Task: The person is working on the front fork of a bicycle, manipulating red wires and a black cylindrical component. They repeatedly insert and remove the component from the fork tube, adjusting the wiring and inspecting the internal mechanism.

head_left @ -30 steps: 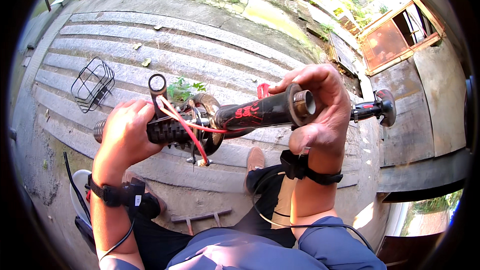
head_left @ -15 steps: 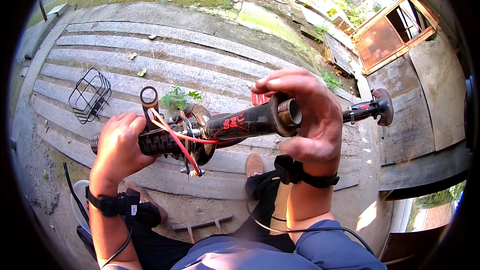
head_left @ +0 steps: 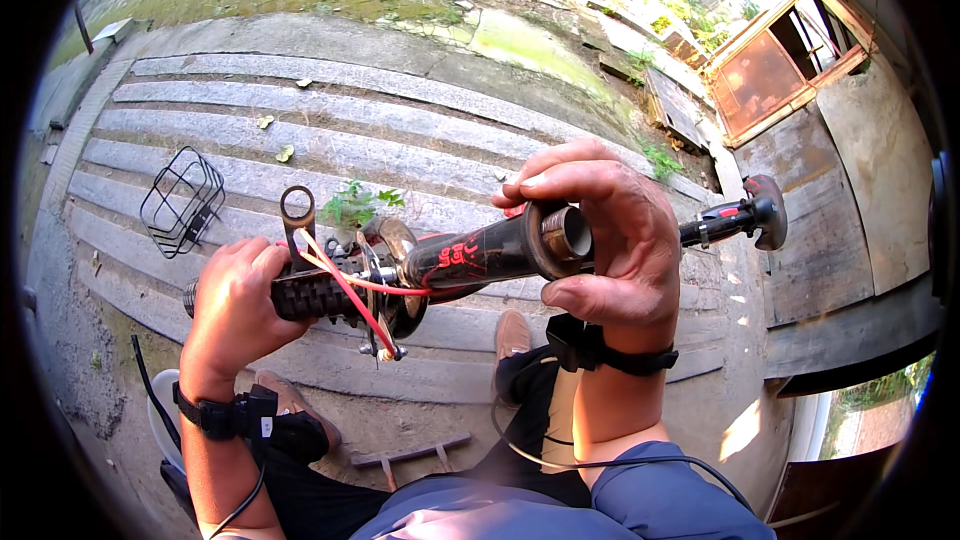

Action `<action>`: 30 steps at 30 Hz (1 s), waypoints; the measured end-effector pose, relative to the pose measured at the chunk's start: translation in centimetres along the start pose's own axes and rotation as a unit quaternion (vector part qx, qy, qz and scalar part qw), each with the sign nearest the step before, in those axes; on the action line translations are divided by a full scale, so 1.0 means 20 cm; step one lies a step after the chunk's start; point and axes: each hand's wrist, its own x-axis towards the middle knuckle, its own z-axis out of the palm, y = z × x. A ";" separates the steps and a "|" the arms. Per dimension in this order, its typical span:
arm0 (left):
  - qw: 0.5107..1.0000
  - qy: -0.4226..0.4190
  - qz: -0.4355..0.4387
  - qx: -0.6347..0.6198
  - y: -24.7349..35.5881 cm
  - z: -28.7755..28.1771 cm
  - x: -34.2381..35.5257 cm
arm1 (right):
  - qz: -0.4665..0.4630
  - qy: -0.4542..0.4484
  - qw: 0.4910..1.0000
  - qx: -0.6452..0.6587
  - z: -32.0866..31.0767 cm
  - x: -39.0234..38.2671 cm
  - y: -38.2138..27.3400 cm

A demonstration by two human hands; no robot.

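A small bicycle frame with no handlebar stands before me, its black head tube tilted and marked in red. My left hand is closed round the knobby tyre. My right hand curves about the tube's upper end, fingers above and thumb below, against a black collar. From that collar a bare metal steerer tube sticks out. Beside the tyre a metal bracket with a ring end points upward. Red cables loop from it past the fork. The palm hides part of the collar's far side.
The black saddle is beyond my right wrist. A black wire basket lies on the stone slabs at left. A metal bar stand lies between my feet, and a white bucket is by my left arm. Wooden boards lean at right.
The head tube's upper end has shifted slightly left and down, with my right hand following. My right thumb has moved left and closer beneath the collar. My left hand keeps its hold.
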 end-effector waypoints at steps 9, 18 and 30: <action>1.000 0.004 -0.007 -0.005 -0.01 0.00 -0.01 | 0.001 0.045 0.998 -0.034 0.04 0.00 0.02; 1.000 -0.002 -0.010 -0.008 -0.01 -0.01 -0.01 | 0.003 -0.009 1.000 -0.004 0.01 0.01 -0.01; 1.000 -0.006 -0.016 -0.008 -0.02 -0.02 -0.02 | 0.011 0.024 1.000 0.002 0.03 0.01 0.01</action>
